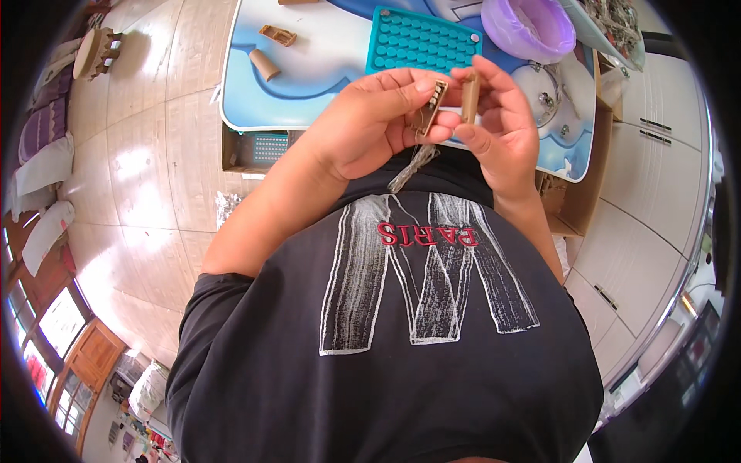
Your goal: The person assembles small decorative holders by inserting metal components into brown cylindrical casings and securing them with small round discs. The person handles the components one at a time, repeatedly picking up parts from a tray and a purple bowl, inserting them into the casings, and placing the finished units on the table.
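Note:
Above the table's near edge my left hand [363, 116] is closed on a narrow brown casing half [434, 108], its open side showing a row of small pale and dark parts. From its lower end hangs a looped bundle of thin wire [414, 168]. My right hand [509, 131] pinches a smooth brown casing cover [471, 99] between thumb and fingers. The two pieces are side by side, with a small gap between them. Left fingertips reach across toward the cover; whether they touch it is unclear.
On the blue and white table [340, 65] lie an open brown casing piece [278, 35] and a brown rounded piece [264, 65]. Behind my hands sits a teal tray [424, 40] with round cells. A purple-lined bowl [559, 38] stands at the back right, near a clear round dish [536, 89].

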`<action>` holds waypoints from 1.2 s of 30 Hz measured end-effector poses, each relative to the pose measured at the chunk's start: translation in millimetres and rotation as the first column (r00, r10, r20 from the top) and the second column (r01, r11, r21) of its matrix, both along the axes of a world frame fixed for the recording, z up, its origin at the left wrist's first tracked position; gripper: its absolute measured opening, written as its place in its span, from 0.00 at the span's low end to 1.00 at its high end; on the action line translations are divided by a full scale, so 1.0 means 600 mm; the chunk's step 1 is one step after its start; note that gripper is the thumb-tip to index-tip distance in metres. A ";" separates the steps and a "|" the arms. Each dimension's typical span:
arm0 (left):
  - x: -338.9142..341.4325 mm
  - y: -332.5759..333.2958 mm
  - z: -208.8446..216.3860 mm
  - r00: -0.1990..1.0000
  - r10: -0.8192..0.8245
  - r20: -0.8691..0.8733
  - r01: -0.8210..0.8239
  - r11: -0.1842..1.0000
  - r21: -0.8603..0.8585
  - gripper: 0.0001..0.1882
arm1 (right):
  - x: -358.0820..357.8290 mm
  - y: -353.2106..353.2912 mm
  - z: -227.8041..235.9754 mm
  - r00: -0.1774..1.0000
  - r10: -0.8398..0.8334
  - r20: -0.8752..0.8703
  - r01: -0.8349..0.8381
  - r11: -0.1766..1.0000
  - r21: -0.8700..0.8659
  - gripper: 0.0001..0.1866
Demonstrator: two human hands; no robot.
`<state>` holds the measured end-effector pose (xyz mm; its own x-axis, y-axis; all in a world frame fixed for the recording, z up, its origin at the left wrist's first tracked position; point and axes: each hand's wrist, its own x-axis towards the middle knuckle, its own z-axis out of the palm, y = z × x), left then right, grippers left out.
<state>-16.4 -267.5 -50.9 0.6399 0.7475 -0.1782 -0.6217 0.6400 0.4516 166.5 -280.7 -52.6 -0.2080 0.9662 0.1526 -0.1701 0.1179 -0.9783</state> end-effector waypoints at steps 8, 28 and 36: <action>0.009 -0.003 -0.005 0.927 0.144 -0.346 -0.140 0.989 0.037 0.15 | -0.006 0.011 0.036 0.682 -0.314 0.660 -0.154 0.821 0.550 0.32; 0.012 -0.008 0.002 0.926 0.156 -0.344 -0.169 0.986 -0.009 0.19 | -0.012 0.016 0.043 0.597 -0.264 0.758 -0.242 0.841 0.484 0.31; 0.018 -0.012 0.001 0.916 0.190 -0.354 -0.186 0.982 0.045 0.19 | -0.016 0.012 0.044 0.587 -0.267 0.765 -0.227 0.852 0.472 0.30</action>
